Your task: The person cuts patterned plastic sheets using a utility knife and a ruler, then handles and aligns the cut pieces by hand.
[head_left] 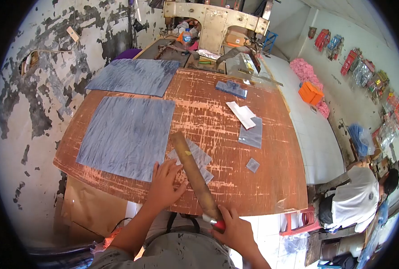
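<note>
A long brownish ruler lies slantwise near the front of the worn red-brown table, over the edge of some translucent grey pieces. My right hand is closed at the ruler's near end, around a red-handled tool. My left hand rests with fingers spread on the table, left of the ruler and by the corner of a large grey streaked sheet. Farther back lies a second grey sheet. A small grey square is right of the ruler.
On the table's right are a white folded piece, a grey piece and a blue-grey stack. A cream machine stands behind. A person in white sits at the lower right, near a red stool.
</note>
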`<state>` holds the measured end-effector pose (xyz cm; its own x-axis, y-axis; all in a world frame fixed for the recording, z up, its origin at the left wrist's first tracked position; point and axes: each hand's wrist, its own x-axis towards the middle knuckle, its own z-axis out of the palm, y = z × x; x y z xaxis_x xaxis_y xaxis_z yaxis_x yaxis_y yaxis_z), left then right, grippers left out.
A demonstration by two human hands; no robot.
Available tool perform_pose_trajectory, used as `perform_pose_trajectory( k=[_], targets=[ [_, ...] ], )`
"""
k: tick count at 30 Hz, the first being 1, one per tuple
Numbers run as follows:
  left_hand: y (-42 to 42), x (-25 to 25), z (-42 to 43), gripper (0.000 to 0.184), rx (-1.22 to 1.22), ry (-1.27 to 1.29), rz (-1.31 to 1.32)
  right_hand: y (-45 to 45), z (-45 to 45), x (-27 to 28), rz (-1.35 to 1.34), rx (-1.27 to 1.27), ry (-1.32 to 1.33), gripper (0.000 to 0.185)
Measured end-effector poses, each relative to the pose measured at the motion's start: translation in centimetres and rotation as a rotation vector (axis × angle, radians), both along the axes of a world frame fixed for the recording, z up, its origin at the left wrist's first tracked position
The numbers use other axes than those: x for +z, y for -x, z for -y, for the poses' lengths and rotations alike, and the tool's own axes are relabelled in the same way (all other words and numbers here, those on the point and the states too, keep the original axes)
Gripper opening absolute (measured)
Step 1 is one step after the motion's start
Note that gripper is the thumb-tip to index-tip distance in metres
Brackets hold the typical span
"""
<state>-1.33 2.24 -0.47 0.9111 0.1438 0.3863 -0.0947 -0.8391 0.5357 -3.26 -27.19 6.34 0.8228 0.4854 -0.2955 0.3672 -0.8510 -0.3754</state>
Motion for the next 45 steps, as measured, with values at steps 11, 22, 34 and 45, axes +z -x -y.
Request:
perform_pose_trajectory(
  k=[11,22,34,45],
  targets=[
    [-0.1,0.4,-0.3,0.074,-0.031,0.078,-0.043,-4.2,4.0,0.4,0.193,0.014,-0.107,0.067],
    [-0.5,-0.1,-0.3,0.070,0.008,-0.022,-0.056,-8.3,6.2,0.0,-0.132,-0.244,-0.407,0.059],
    [-4.5,1.4,-1.1,0.082,0.030,-0.184,-0.127,-8.2,4.5,-1.6,-0.027,-0.472,-0.465,0.054],
    [-5.3,4.6,-2.8,0.080,-0.117,1.021,-0.082,-8.8,5.4,-2.4,-0.036,-0.427,-0.487,0.057]
  ],
)
